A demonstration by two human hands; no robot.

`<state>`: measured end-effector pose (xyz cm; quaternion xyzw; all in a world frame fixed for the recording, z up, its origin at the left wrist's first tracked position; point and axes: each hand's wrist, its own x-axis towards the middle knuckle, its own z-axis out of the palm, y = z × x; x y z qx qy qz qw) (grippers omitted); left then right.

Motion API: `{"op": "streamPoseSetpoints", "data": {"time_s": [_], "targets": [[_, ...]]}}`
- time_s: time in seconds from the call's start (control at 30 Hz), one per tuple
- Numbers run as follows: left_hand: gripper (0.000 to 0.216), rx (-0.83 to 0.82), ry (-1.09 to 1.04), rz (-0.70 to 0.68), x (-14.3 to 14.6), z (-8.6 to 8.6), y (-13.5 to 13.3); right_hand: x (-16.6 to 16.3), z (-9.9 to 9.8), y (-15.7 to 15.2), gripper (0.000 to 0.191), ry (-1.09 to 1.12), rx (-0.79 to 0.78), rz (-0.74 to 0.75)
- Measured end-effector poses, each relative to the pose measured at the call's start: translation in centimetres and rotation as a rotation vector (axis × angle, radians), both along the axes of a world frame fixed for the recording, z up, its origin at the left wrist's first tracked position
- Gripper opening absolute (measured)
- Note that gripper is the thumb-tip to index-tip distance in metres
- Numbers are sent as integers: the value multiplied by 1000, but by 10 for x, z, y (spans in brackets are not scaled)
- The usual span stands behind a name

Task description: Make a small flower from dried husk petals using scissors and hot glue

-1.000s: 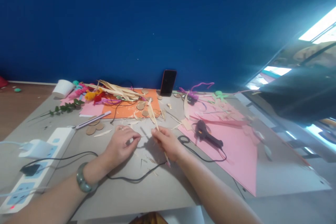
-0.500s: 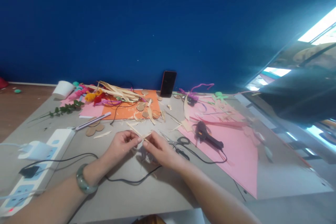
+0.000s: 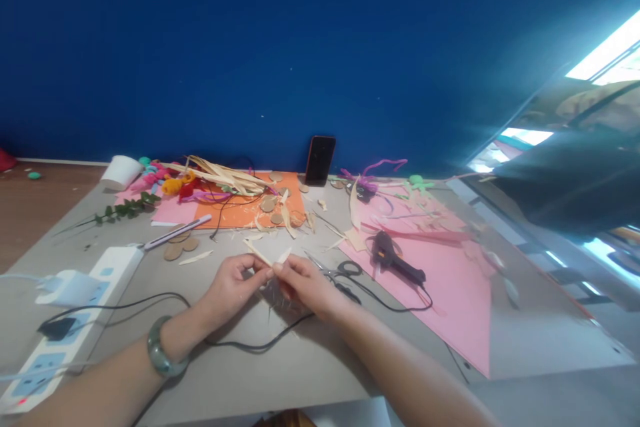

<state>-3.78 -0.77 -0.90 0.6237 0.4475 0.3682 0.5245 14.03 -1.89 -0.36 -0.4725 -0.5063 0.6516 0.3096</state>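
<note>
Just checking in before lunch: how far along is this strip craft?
Done: cut scraps lie by the orange sheet; scissors lie aside. In hand: left hand and right hand pinch pale strips together. Left: the strip pile, cardboard discs and glue gun lie untouched.

Two narrow pale tan husk strips, dry and flat, pinched together at their lower ends between left hand and right hand, splay upward in a V, the longer one slanting left, just left of the scissors.
</note>
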Motion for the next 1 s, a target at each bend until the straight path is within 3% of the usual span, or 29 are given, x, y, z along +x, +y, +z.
{"op": "streamPoseSetpoints", "data": {"time_s": [0.13, 0.4, 0.73, 0.9, 1.0], "targets": [[23, 41, 21, -18, -1, 8, -2, 1, 4, 0, 37, 157, -176, 45], [26, 121, 52, -66, -5, 14, 3, 1, 17, 0, 39, 269, -295, 0], [29, 121, 66, -68, -9, 9, 9, 10, 21, 3, 39, 320, -286, -63], [28, 62, 6, -6, -9, 9, 9, 22, 25, 13, 40, 275, -155, -268], [26, 15, -38, 19, -7, 6, 8, 21, 24, 12, 38, 141, -74, -235]]}}
